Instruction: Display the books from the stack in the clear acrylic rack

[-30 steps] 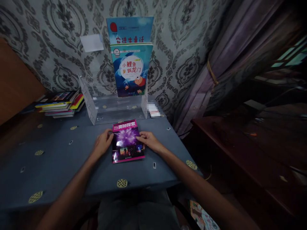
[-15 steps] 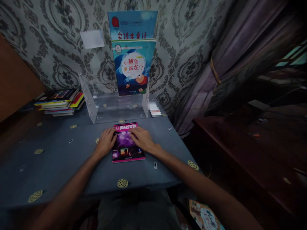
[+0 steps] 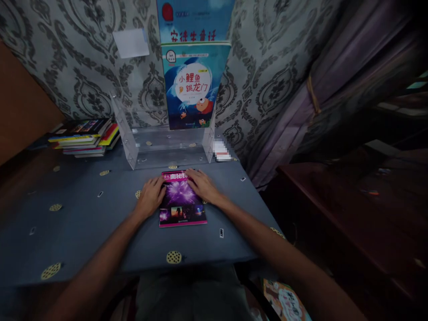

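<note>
And here's the purple book [image 3: 180,193], lying flat on the patterned surface [image 3: 103,232], cover up. The left hand [image 3: 150,196] rests along its upper left edge, fingers loosely bent, gripping nothing. Across from it, the right hand [image 3: 203,187] lies over the upper right corner, open and relaxed, covering part of the title; no grip there either. Just beyond stands the clear rack [image 3: 126,131], with a blue-green picture book [image 3: 189,96] upright at its right side and a taller blue book [image 3: 197,20] behind that. Off to the left, a stack of books [image 3: 80,140]; far right, a tied curtain [image 3: 287,129].
</note>
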Tool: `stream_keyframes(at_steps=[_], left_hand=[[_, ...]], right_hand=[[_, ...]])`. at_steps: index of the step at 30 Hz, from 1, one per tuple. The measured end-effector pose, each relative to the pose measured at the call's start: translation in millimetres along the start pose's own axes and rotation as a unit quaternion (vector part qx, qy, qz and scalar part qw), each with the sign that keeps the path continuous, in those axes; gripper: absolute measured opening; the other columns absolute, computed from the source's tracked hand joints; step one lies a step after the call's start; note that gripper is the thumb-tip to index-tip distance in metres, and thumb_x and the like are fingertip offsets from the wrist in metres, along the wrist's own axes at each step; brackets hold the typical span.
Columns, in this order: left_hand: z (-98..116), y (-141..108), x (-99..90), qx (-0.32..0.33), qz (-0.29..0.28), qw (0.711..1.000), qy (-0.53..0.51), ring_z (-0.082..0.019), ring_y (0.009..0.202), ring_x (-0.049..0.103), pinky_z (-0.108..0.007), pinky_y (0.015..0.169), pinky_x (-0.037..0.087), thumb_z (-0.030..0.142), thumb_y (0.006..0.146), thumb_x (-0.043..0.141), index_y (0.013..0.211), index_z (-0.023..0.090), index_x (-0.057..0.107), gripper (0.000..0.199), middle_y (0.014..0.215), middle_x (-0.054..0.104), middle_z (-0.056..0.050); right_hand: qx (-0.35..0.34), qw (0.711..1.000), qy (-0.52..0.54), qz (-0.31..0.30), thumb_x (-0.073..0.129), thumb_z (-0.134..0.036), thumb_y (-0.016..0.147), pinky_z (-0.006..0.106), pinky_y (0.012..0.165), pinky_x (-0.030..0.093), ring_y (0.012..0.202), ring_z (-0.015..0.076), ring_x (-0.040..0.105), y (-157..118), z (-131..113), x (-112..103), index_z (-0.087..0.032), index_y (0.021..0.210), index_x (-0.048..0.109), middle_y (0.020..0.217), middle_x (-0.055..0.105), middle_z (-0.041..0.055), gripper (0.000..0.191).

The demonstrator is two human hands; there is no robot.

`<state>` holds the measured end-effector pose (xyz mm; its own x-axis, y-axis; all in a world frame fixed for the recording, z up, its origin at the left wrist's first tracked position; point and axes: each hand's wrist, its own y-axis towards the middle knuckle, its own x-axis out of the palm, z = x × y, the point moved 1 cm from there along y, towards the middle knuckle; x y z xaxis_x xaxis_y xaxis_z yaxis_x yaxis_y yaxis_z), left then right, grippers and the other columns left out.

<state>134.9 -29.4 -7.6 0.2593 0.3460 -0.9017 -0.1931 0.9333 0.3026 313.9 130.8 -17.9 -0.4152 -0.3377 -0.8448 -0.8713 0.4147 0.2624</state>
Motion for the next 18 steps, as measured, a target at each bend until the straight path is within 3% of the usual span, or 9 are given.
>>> stream_keyframes(at_steps=[3, 8, 18], left_hand=[[2, 0, -2.3, 0.000, -0.007, 1.000, -0.002, -0.028, 0.114, 0.056, -0.045, 0.102, 0.044, 0.028, 0.101, 0.039, 0.125, 0.017, 0.056, 0.031, 0.125, 0.064, -0.013], [3, 0, -2.5, -0.003, -0.008, 1.000, 0.009, -0.029, 0.114, 0.055, -0.045, 0.101, 0.044, 0.027, 0.100, 0.040, 0.125, 0.017, 0.056, 0.031, 0.126, 0.063, -0.013], [3, 1, -2.3, -0.006, -0.018, 1.000, 0.024, -0.029, 0.112, 0.055, -0.045, 0.100, 0.043, 0.027, 0.100, 0.039, 0.123, 0.017, 0.058, 0.031, 0.125, 0.062, -0.014]], right_hand=[[0.001, 1.000, 0.025, 0.001, 0.043, -0.024, 0.101, 0.055, 0.122, 0.029, 0.145, 0.0260, 0.045, -3, 11, -5, -0.017, 0.141, 0.054, 0.148, 0.056, 0.0146, 0.042], [0.000, 1.000, 0.008, -0.023, 0.049, -0.027, 0.100, 0.057, 0.122, 0.025, 0.148, 0.0284, 0.040, -12, 3, -9, -0.014, 0.142, 0.053, 0.153, 0.050, 0.0178, 0.044], [-0.056, 0.997, 0.009, -0.059, 0.061, -0.059, 0.092, 0.060, 0.123, 0.020, 0.150, 0.0307, 0.034, -81, -19, -18, -0.022, 0.156, 0.034, 0.158, 0.043, 0.0162, 0.078]])
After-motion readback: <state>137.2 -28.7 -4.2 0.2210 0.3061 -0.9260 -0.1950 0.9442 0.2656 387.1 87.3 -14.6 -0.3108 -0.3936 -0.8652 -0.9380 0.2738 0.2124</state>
